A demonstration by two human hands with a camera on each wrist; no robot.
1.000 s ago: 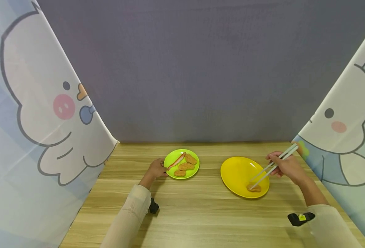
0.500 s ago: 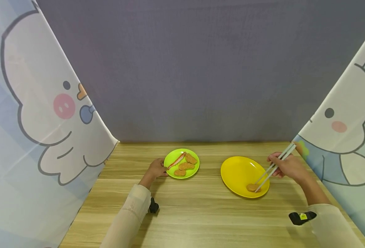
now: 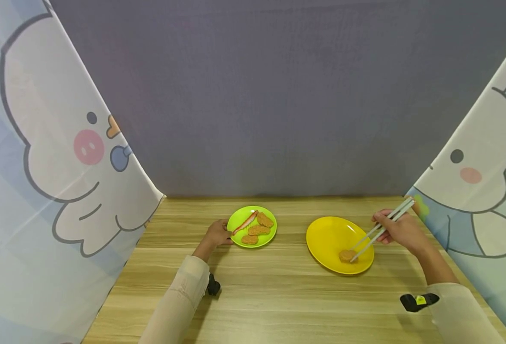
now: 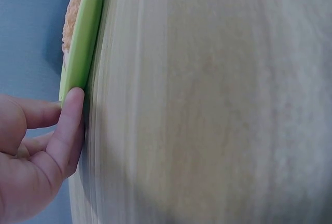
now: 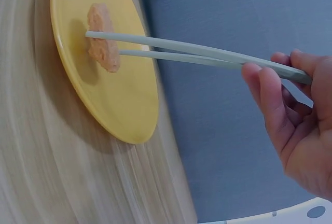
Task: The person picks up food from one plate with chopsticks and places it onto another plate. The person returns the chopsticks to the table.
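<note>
My right hand (image 3: pixel 401 232) holds a pair of pale chopsticks (image 5: pixel 181 46) between thumb and fingers. Their tips are at a brown chicken nugget (image 5: pixel 106 53) over the lower part of a yellow plate (image 3: pixel 328 239). In the right wrist view one stick crosses the nugget's near face and the other meets its edge. Whether the nugget is off the plate I cannot tell for sure. My left hand (image 3: pixel 217 233) pinches the left rim of a lime-green plate (image 4: pixel 83 53). That plate carries a red-and-white shrimp-like piece (image 3: pixel 245 223) and three nuggets (image 3: pixel 258 230).
Both plates stand on a wood-grain table (image 3: pixel 279 306), the green one left of the yellow one. A grey backdrop (image 3: pixel 279 105) rises behind the table. Printed cloth panels (image 3: pixel 64 143) stand at both sides.
The chopstick tips have shifted around the nugget on the yellow plate, and the nugget has moved slightly left and up in the head view. The left hand and green plate have stayed put.
</note>
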